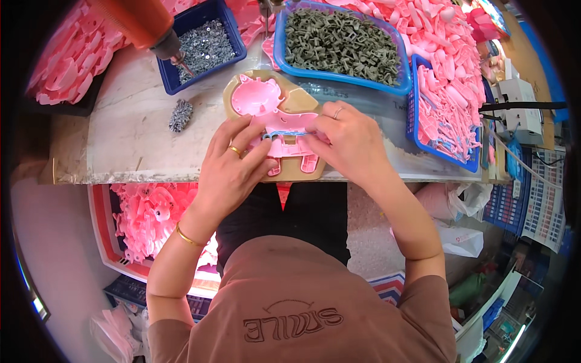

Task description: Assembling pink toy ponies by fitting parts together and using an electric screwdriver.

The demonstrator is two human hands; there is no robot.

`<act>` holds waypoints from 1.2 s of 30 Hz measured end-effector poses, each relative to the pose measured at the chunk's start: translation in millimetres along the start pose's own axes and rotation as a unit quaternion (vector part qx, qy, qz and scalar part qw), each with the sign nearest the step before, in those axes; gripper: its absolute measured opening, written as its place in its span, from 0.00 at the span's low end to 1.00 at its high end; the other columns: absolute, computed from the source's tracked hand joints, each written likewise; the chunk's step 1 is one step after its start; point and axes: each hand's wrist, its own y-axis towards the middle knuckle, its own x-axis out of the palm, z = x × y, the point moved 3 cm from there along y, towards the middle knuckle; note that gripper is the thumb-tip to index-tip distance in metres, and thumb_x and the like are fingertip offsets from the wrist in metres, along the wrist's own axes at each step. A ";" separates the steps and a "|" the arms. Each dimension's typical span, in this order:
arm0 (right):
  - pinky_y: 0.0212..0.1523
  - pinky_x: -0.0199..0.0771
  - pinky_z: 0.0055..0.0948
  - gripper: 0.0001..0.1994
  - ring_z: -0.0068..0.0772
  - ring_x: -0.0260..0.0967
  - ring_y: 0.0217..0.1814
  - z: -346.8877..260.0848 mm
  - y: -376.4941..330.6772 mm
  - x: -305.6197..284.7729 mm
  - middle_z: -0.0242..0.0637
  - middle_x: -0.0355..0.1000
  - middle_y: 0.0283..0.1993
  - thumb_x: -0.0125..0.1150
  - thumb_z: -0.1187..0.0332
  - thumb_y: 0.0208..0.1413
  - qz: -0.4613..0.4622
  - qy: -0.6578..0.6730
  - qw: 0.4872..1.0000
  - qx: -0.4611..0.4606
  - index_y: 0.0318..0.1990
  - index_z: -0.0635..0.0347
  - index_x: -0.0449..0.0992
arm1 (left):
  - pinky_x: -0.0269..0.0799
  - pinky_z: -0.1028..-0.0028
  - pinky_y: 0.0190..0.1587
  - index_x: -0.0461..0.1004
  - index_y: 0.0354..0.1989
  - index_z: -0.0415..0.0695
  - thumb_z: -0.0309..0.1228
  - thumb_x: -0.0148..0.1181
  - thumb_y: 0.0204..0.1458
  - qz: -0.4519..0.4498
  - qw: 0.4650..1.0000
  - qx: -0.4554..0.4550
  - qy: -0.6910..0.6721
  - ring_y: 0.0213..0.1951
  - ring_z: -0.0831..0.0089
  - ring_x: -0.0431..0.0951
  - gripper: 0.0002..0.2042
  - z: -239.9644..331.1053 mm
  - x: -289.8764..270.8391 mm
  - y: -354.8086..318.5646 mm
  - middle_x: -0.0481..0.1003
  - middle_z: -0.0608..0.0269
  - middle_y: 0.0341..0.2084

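Nearest me is the person's brown shirt (321,302), arms reaching forward. Below the table, on the left, a crate (98,221) is full of pink parts. At the table's (130,142) front edge sits a tan mould (311,100), with a pink shell (296,121) lying in it, hollow side up, between the hands. A thin blue strip (288,133) runs across the shell. The left hand (233,160) has its fingers bent and a little spread over the shell's left side, by the strip's left end; the right hand (350,136) has thumb and fingertips drawn close together at its right end. I can't tell whether either has hold of it.

Farther off lies a small pile of screws (180,115); behind, a screw tray (170,86) under an orange drill (134,21), a tray (342,83) of grey-green clips, a blue basket (455,159) of slim pink pieces, and pink heaps (439,27).
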 end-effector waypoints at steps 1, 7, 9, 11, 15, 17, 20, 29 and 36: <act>0.34 0.74 0.34 0.06 0.35 0.71 0.34 0.3 -0.2 0.1 0.31 0.67 0.28 0.69 0.67 0.46 0.007 -0.011 1.000 0.002 0.28 0.55 0.77 | 0.67 0.58 0.58 0.76 0.41 0.45 0.33 0.67 0.47 0.001 1.000 -0.002 0.000 0.59 0.56 0.67 0.13 -0.3 0.5 0.2 0.72 0.61 0.52; 0.38 0.74 0.38 0.05 0.37 0.72 0.36 -2.6 4.0 4.8 0.32 0.72 0.33 0.65 0.65 0.49 -0.117 -0.083 0.989 0.023 0.28 0.54 0.79 | 0.66 0.57 0.58 0.76 0.41 0.44 0.33 0.67 0.47 0.005 1.000 -0.007 -0.005 0.58 0.54 0.67 0.14 1.0 -2.0 -0.4 0.72 0.59 0.51; 0.40 0.74 0.39 0.05 0.39 0.72 0.38 -4.6 17.8 1.5 0.33 0.74 0.35 0.65 0.65 0.50 -0.149 -0.084 0.985 -0.002 0.30 0.54 0.79 | 0.67 0.57 0.58 0.76 0.42 0.44 0.34 0.67 0.47 0.013 1.000 -0.006 0.000 0.57 0.54 0.68 0.15 -0.5 -4.8 2.9 0.72 0.59 0.51; 0.45 0.74 0.39 0.11 0.44 0.73 0.41 -16.2 39.9 -4.5 0.40 0.76 0.40 0.64 0.63 0.51 -0.104 -0.005 0.994 -0.044 0.39 0.57 0.79 | 0.67 0.57 0.57 0.75 0.43 0.42 0.34 0.67 0.46 -0.001 1.000 0.002 -0.013 0.56 0.55 0.68 0.16 -0.2 -4.2 3.3 0.73 0.58 0.50; 0.45 0.73 0.32 0.21 0.36 0.73 0.41 -74.7 142.5 -36.3 0.41 0.74 0.39 0.59 0.64 0.56 0.206 0.215 0.949 -0.106 0.55 0.63 0.70 | 0.70 0.60 0.54 0.74 0.43 0.41 0.32 0.66 0.49 0.036 0.999 -0.004 -0.011 0.53 0.57 0.72 0.15 -1.0 -13.5 4.4 0.74 0.58 0.47; 0.52 0.73 0.42 0.32 0.55 0.72 0.51 -98.6 207.9 -41.6 0.56 0.73 0.49 0.58 0.54 0.61 0.314 0.250 0.913 -0.070 0.65 0.67 0.58 | 0.71 0.61 0.51 0.75 0.43 0.41 0.31 0.65 0.49 0.054 0.997 -0.014 -0.044 0.51 0.57 0.72 0.13 -3.4 -16.1 15.2 0.75 0.59 0.45; 0.53 0.71 0.45 0.34 0.60 0.71 0.52 -88.8 298.5 -24.0 0.59 0.72 0.48 0.61 0.58 0.57 0.306 0.306 0.895 -0.106 0.64 0.68 0.56 | 0.73 0.62 0.45 0.75 0.41 0.42 0.29 0.63 0.50 0.082 0.994 -0.027 -0.060 0.46 0.58 0.74 0.10 -18.9 -19.3 34.1 0.76 0.60 0.41; 0.49 0.73 0.44 0.22 0.55 0.73 0.47 -95.2 257.5 -49.0 0.54 0.74 0.44 0.63 0.67 0.52 0.166 0.250 0.949 -0.094 0.53 0.68 0.67 | 0.70 0.63 0.44 0.81 0.30 0.48 0.32 0.63 0.49 -0.002 0.966 -0.146 0.216 0.43 0.63 0.72 0.04 -135.0 -51.8 52.3 0.75 0.64 0.32; 0.41 0.73 0.26 0.20 0.22 0.70 0.39 -85.5 217.0 -57.9 0.34 0.71 0.38 0.61 0.69 0.55 0.076 0.448 0.890 -0.042 0.54 0.65 0.68 | 0.68 0.63 0.46 0.82 0.26 0.49 0.42 0.71 0.42 -0.201 0.934 -0.116 0.272 0.47 0.65 0.73 0.11 -162.5 -35.0 91.6 0.79 0.65 0.34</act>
